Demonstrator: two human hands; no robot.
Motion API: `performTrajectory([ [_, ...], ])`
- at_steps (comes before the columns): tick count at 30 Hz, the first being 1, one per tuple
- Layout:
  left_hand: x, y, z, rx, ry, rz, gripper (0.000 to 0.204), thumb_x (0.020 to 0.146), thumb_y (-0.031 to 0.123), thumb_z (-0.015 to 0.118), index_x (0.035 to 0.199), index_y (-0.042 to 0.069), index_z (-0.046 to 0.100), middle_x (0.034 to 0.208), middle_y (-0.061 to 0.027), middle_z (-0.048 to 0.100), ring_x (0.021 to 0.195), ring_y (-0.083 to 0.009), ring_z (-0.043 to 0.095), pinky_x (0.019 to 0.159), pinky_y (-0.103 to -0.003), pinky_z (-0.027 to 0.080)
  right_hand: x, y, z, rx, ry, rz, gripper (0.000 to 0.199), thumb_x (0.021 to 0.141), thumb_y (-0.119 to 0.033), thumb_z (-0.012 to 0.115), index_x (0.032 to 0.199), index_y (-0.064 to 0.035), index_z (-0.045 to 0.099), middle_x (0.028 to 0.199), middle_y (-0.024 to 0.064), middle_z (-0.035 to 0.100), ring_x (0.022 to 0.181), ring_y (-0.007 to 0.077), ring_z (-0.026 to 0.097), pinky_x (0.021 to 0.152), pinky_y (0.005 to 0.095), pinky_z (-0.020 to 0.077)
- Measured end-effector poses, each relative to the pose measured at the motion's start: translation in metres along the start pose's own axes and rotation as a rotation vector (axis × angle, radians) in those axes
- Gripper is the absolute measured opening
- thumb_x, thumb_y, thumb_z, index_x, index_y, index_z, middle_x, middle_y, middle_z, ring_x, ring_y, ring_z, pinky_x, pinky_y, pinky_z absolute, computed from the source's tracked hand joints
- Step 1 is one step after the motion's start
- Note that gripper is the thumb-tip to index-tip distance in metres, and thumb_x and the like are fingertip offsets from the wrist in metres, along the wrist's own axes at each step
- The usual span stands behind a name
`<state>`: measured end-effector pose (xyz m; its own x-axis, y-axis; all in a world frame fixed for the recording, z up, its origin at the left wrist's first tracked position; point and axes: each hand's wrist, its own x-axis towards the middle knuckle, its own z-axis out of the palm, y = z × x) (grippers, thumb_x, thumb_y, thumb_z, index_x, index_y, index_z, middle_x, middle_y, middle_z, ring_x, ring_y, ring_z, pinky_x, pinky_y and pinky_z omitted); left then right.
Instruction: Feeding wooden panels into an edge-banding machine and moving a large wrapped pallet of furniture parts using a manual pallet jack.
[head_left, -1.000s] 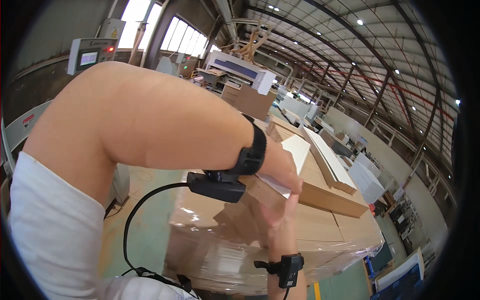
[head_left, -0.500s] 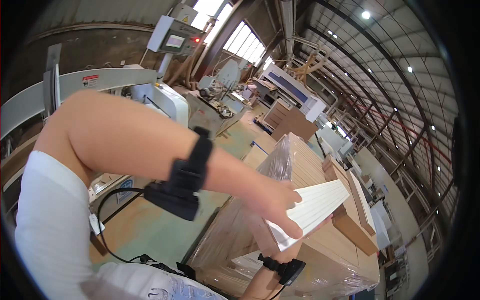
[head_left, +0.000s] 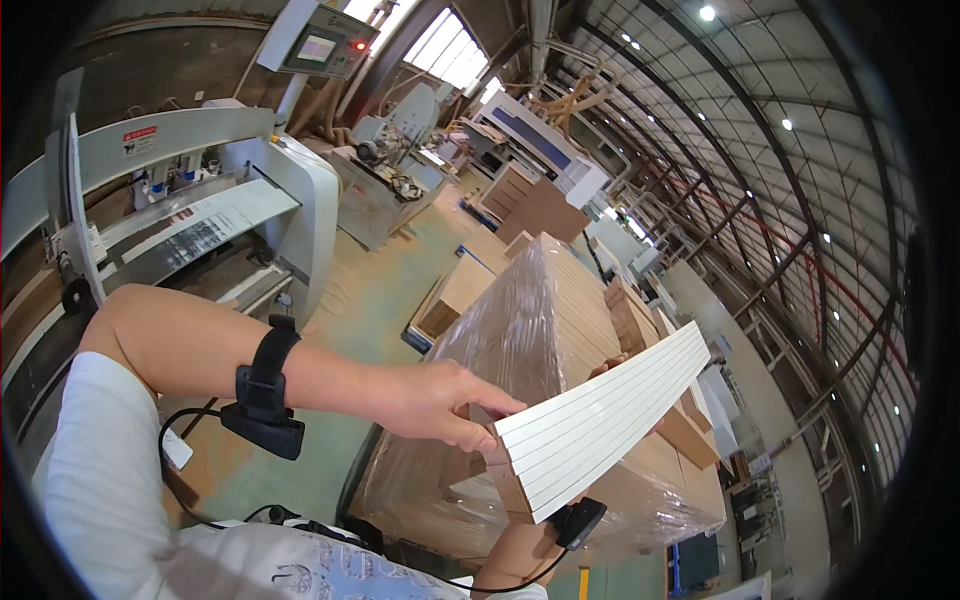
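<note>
A stack of several thin white-edged boards (head_left: 605, 420) is lifted on edge above a plastic-wrapped pallet of wooden panels (head_left: 545, 330). My left hand (head_left: 440, 400) grips the near end of the stack, fingers over its top corner, a black band with a cable on that wrist. My right hand (head_left: 520, 535) supports the stack from beneath and is mostly hidden behind it; only the wrist with a black device shows.
A white and grey machine (head_left: 210, 200) with a conveyor and a control screen (head_left: 318, 45) stands at the left. More wood stacks (head_left: 540, 205) and machines fill the hall behind. Loose brown boards (head_left: 640, 320) lie on the pallet top. Green floor (head_left: 390, 290) runs between.
The view has swung left toward the machine. The white boards have come up off the pallet and now stand higher, tilted on edge, with my left arm lower in the picture.
</note>
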<state>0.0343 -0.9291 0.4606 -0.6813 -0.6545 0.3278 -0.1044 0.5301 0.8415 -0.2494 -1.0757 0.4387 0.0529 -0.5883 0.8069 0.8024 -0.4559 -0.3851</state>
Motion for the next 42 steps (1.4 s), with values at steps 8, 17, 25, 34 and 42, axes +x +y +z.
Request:
performTrajectory([
  [8, 0.046, -0.003, 0.029, -0.070, -0.157, 0.089, 0.051, 0.085, 0.020, 0.056, 0.132, 0.012, 0.039, 0.109, -0.0111, 0.060, 0.072, -0.0122, 0.058, 0.068, -0.027, 0.049, -0.010, -0.076, -0.025, 0.247, -0.036, 0.196, 0.087, 0.074, -0.059, 0.056, 0.128, 0.0031, 0.029, 0.117, 0.0229, 0.041, 0.104, 0.0342, 0.047, 0.091, 0.0424, 0.0414],
  [17, 0.089, 0.002, 0.098, 0.256, 0.087, 0.167, 0.080, 0.078, 0.050, 0.057, 0.131, -0.003, 0.029, 0.119, -0.0271, 0.041, 0.115, -0.0326, 0.042, 0.095, -0.037, 0.037, -0.045, -0.158, -0.060, -0.308, 0.325, -0.119, 0.077, 0.080, -0.060, 0.045, 0.132, -0.0043, 0.030, 0.124, 0.0160, 0.042, 0.109, 0.0303, 0.047, 0.094, 0.0425, 0.0396],
  [25, 0.209, 0.021, 0.142, 0.552, 0.003, 0.077, 0.105, 0.060, 0.068, 0.059, 0.133, -0.001, 0.026, 0.119, -0.0292, 0.037, 0.113, -0.0427, 0.036, 0.094, -0.045, 0.033, -0.033, -0.225, -0.107, -0.491, 0.419, -0.248, 0.073, 0.082, -0.060, 0.039, 0.133, -0.0072, 0.030, 0.126, 0.0130, 0.042, 0.111, 0.0290, 0.046, 0.095, 0.0421, 0.0391],
  [34, 0.406, 0.039, 0.212, 0.551, 0.051, 0.130, 0.090, 0.056, 0.051, 0.061, 0.128, 0.002, 0.036, 0.106, -0.0289, 0.043, 0.102, -0.0406, 0.043, 0.085, -0.045, 0.037, -0.011, -0.357, -0.252, -0.508, 0.485, -0.283, 0.065, 0.087, -0.058, 0.028, 0.134, -0.0131, 0.031, 0.131, 0.0080, 0.041, 0.119, 0.0281, 0.043, 0.098, 0.0421, 0.0379],
  [42, 0.527, 0.009, 0.278, 0.568, 0.074, 0.138, 0.086, 0.058, 0.050, 0.061, 0.126, 0.004, 0.038, 0.103, -0.0270, 0.043, 0.101, -0.0398, 0.041, 0.083, -0.044, 0.034, -0.002, -0.417, -0.379, -0.552, 0.899, -0.231, 0.061, 0.088, -0.056, 0.033, 0.126, -0.0084, 0.040, 0.124, 0.0099, 0.048, 0.111, 0.0274, 0.049, 0.092, 0.0405, 0.0424],
])
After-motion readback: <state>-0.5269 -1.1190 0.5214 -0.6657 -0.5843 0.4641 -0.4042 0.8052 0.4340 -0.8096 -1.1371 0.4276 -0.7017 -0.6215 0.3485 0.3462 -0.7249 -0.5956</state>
